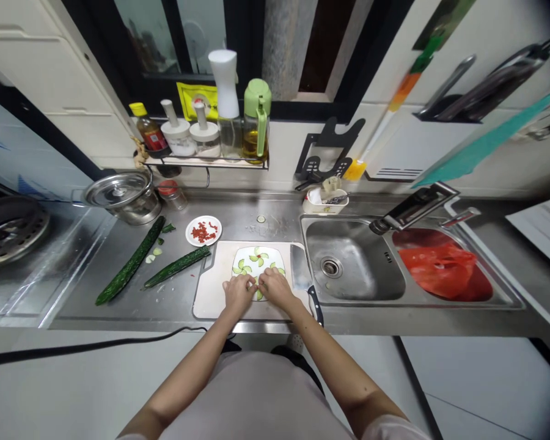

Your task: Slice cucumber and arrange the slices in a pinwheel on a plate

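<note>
A white square plate (pixel 247 254) lies on a pale cutting board (pixel 211 293), bearing cucumber slices (pixel 258 256) fanned into small pinwheels, one with a red centre. My left hand (pixel 239 292) and my right hand (pixel 274 287) meet over the plate's near edge, fingertips pinched close together above another group of slices. Both hands are closed; whatever lies between the fingertips is too small to make out. A kitchen knife (pixel 301 269) rests along the board's right side, its black handle toward me. Behind the board, a small white dish (pixel 191 231) holds chopped red bits.
Left of the board lie a whole cucumber (pixel 132 263), a cut cucumber (pixel 176 269) and small scraps. A steel pot (pixel 140 205) stands behind them. At right is a double sink (pixel 352 260) with a red bag (pixel 440 269). Bottles (pixel 256 122) line a wall rack.
</note>
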Available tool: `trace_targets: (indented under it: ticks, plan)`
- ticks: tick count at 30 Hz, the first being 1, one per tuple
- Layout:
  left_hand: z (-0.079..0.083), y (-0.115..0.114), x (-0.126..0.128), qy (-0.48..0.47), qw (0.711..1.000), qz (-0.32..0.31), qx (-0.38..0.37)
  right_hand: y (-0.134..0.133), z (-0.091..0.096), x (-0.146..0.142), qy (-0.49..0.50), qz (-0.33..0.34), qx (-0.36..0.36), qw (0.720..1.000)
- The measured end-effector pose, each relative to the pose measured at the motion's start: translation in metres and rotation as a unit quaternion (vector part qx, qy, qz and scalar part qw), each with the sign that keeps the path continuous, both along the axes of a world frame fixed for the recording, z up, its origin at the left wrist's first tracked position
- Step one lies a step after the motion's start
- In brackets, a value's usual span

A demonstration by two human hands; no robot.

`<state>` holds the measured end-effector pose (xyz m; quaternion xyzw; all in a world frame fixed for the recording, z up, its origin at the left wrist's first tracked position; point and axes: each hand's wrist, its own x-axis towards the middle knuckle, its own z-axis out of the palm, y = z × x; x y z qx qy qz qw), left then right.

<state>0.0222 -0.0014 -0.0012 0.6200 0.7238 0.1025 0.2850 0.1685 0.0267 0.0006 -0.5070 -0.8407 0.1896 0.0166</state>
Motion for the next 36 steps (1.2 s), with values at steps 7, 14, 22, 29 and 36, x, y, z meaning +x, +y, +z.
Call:
trace_targets:
  ticks: [7,14,22,29,36]
  plan:
    - [0.001,-0.001,0.000,-0.002,1.000,0.002,0.011,0.001,0.002,-0.001,-0.011,-0.002,-0.004,1.000]
    - [0.006,0.000,0.000,-0.023,1.000,0.016,0.000,0.003,0.005,0.002,0.031,-0.026,0.010,0.999]
    - [0.016,-0.005,-0.008,-0.078,0.993,0.061,0.058,0.034,0.018,0.004,0.118,-0.083,0.044,0.989]
    - [0.015,-0.008,-0.017,-0.100,0.987,0.104,0.076,0.097,0.030,-0.055,0.113,-0.052,0.044,0.991]
    - [0.011,-0.015,-0.026,-0.113,0.981,0.131,0.085,0.143,0.019,-0.135,0.070,0.033,0.019,0.997]
